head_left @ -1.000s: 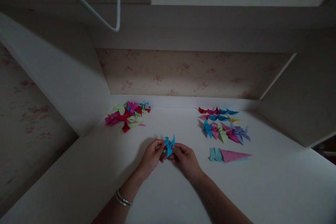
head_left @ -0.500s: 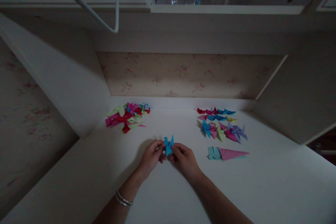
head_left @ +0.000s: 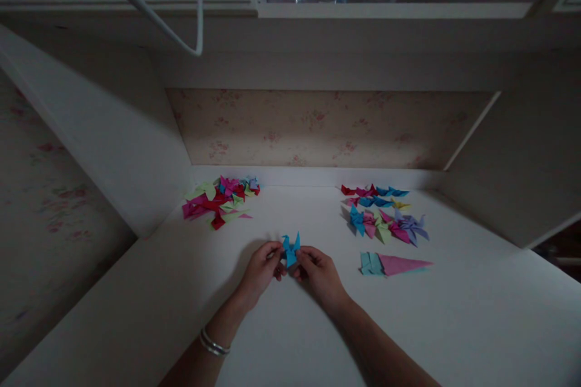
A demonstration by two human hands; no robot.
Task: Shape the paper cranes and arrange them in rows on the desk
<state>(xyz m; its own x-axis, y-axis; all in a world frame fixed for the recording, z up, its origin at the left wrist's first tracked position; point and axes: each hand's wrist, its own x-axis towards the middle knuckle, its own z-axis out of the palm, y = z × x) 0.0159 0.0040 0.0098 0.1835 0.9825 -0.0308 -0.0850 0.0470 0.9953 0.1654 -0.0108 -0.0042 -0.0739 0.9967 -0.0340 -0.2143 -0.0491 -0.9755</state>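
A small blue paper crane (head_left: 291, 251) is held between my two hands above the white desk (head_left: 290, 338). My left hand (head_left: 263, 267) pinches its left side, near the bent head. On the other side, the fingers of my right hand (head_left: 319, 271) are closed on its right edge, below the pointed tail. The crane's head and tail both point up. My fingers cover part of its lower sides.
A mixed heap of colourful folded paper (head_left: 218, 201) lies at the back left. Rows of folded paper cranes (head_left: 384, 227) lie at the right, with pink and teal folded pieces (head_left: 402, 265) nearer me. Overhead, a shelf (head_left: 390, 11) holds bottles, and a white cable (head_left: 198, 24) hangs down.
Both hands keep the same grip on the blue paper crane, which has barely moved. The view has shifted very slightly.
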